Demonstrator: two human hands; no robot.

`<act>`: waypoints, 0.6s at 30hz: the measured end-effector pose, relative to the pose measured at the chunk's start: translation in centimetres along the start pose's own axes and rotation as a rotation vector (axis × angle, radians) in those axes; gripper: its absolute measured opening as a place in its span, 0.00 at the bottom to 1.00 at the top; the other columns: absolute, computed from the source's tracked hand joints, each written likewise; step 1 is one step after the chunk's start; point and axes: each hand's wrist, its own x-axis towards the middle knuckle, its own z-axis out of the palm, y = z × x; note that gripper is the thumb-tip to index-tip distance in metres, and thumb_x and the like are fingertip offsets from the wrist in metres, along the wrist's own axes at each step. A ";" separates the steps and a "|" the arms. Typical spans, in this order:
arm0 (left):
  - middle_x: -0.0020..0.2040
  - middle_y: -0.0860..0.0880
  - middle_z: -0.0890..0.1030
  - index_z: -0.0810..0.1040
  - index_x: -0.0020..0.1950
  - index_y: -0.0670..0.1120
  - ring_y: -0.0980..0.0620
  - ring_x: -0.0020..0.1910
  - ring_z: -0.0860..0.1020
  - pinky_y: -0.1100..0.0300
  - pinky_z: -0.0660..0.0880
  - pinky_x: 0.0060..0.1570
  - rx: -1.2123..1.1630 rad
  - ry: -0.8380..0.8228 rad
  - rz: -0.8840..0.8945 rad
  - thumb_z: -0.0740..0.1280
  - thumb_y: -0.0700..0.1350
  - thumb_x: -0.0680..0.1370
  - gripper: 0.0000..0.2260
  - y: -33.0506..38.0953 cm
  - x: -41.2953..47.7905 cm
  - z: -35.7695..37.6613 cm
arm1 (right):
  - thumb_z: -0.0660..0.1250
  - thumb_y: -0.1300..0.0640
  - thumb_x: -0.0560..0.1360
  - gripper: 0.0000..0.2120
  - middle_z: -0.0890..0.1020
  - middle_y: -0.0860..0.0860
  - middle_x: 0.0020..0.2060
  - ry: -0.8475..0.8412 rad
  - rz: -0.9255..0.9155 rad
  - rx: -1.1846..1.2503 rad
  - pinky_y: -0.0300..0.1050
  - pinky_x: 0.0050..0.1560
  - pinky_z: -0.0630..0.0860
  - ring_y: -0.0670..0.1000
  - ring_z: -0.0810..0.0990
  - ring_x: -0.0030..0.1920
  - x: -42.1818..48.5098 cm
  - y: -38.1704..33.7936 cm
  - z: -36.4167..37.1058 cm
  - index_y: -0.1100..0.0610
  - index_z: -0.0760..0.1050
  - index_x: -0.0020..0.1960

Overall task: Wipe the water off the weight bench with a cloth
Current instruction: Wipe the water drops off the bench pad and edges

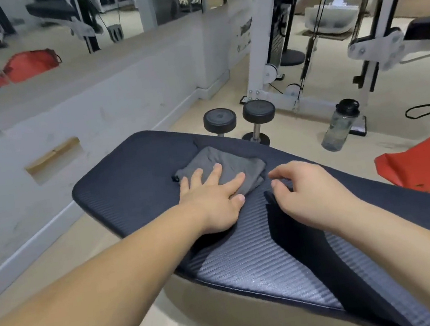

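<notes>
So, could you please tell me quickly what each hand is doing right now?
Left hand: open, fingers spread, pressing flat on the grey cloth.
Right hand: loosely curled, holding nothing, over the bench.

A matt grey cloth [225, 168], soft and creased, lies on the weight bench [132, 180], its dark padding ribbed like woven vinyl with a faint sheen; nearby, dumbbells [239, 120] show matt black rubber ends and bright metal handles.

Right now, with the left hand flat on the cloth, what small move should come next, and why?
Probably slide the left hand with the grey cloth across the bench pad. The palm already presses the cloth flat near the pad's far end, and the right hand hovers beside it, holding nothing.
</notes>
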 end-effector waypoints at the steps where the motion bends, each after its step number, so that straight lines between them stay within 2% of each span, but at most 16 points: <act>1: 0.83 0.51 0.40 0.45 0.77 0.71 0.39 0.81 0.40 0.38 0.38 0.77 0.034 -0.010 0.059 0.47 0.65 0.81 0.24 0.7 -1.5 0.4 | 0.61 0.51 0.81 0.15 0.82 0.48 0.59 0.024 0.003 0.012 0.52 0.64 0.76 0.53 0.79 0.63 -0.6 0.2 0.2 0.50 0.81 0.63; 3: 0.84 0.50 0.43 0.46 0.78 0.71 0.38 0.80 0.45 0.38 0.44 0.77 0.124 -0.013 0.166 0.48 0.66 0.81 0.25 1.7 -4.6 0.8 | 0.62 0.52 0.80 0.12 0.81 0.48 0.51 0.028 0.005 0.021 0.53 0.60 0.78 0.54 0.80 0.57 -1.6 0.1 0.6 0.50 0.83 0.58; 5: 0.83 0.47 0.51 0.49 0.78 0.69 0.36 0.76 0.54 0.39 0.55 0.74 0.238 0.022 0.247 0.50 0.65 0.81 0.25 1.8 -7.4 0.9 | 0.62 0.52 0.80 0.12 0.78 0.47 0.46 0.012 -0.011 0.008 0.53 0.57 0.78 0.54 0.80 0.54 -2.2 -0.4 0.9 0.49 0.84 0.55; 8: 0.76 0.46 0.62 0.52 0.78 0.67 0.39 0.66 0.65 0.45 0.72 0.62 0.331 0.088 0.309 0.52 0.61 0.82 0.24 -0.2 -10.6 0.7 | 0.62 0.51 0.81 0.11 0.77 0.45 0.43 -0.014 -0.067 0.031 0.53 0.56 0.78 0.54 0.79 0.53 -2.9 -1.5 1.3 0.48 0.84 0.53; 10: 0.73 0.48 0.64 0.53 0.77 0.68 0.42 0.63 0.67 0.46 0.76 0.58 0.305 0.117 0.292 0.55 0.57 0.81 0.24 -2.8 -11.9 1.1 | 0.62 0.51 0.80 0.11 0.77 0.43 0.42 -0.051 -0.105 0.076 0.53 0.56 0.78 0.51 0.79 0.50 -3.3 -2.2 1.6 0.47 0.84 0.51; 12: 0.71 0.47 0.65 0.56 0.77 0.67 0.42 0.61 0.68 0.46 0.75 0.60 0.274 0.144 0.194 0.58 0.52 0.80 0.27 -5.8 -12.6 1.6 | 0.62 0.51 0.80 0.10 0.78 0.43 0.43 -0.090 -0.130 0.108 0.53 0.56 0.78 0.50 0.79 0.49 -3.7 -2.6 1.9 0.48 0.83 0.50; 14: 0.69 0.46 0.66 0.58 0.77 0.65 0.41 0.59 0.68 0.46 0.73 0.61 0.228 0.173 0.002 0.60 0.49 0.79 0.27 -8.3 -12.8 1.6 | 0.62 0.51 0.81 0.11 0.79 0.43 0.43 -0.114 -0.145 0.130 0.53 0.57 0.78 0.49 0.79 0.49 -4.0 -2.9 1.9 0.48 0.83 0.49; 16: 0.65 0.45 0.67 0.61 0.76 0.63 0.40 0.56 0.69 0.45 0.74 0.59 0.187 0.194 -0.194 0.60 0.50 0.79 0.25 -9.3 -12.8 1.4 | 0.62 0.52 0.81 0.10 0.78 0.42 0.43 -0.122 -0.155 0.129 0.53 0.57 0.78 0.48 0.79 0.49 -4.1 -3.0 2.0 0.49 0.83 0.49; 18: 0.61 0.43 0.69 0.65 0.74 0.60 0.39 0.52 0.70 0.46 0.74 0.59 0.144 0.189 -0.273 0.59 0.52 0.80 0.22 -8.0 -12.7 1.4 | 0.62 0.51 0.81 0.10 0.78 0.42 0.42 -0.122 -0.168 0.122 0.53 0.56 0.78 0.48 0.79 0.48 -4.0 -3.0 2.0 0.49 0.83 0.49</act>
